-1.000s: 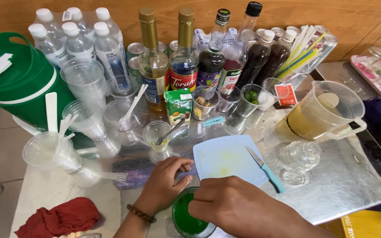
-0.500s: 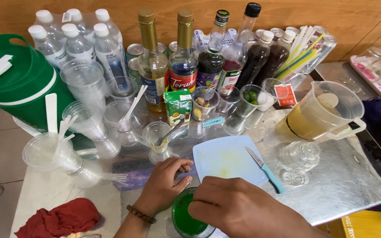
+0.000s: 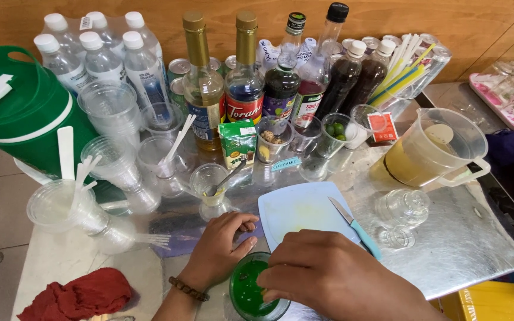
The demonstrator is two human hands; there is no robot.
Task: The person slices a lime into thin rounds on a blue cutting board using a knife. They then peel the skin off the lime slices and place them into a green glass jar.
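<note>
Covering the green glass (image 3: 250, 292), right hand (image 3: 334, 274) hides its fingertips (grip unclear); left hand (image 3: 220, 249) steadies it.

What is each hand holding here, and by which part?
The left hand steadies the green cup by its side. The right hand fingers reach over its rim; anything pinched is hidden.

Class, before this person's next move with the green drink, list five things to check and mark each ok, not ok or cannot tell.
1. Left hand steadies the glass of green drink: ok.
2. Right hand fingertips at the glass rim: ok.
3. Something pinched in those fingers: cannot tell.
4. Knife lying flat on the cutting board, apart from both hands: ok.
5. Glass upright, nothing spilled: ok.
</note>
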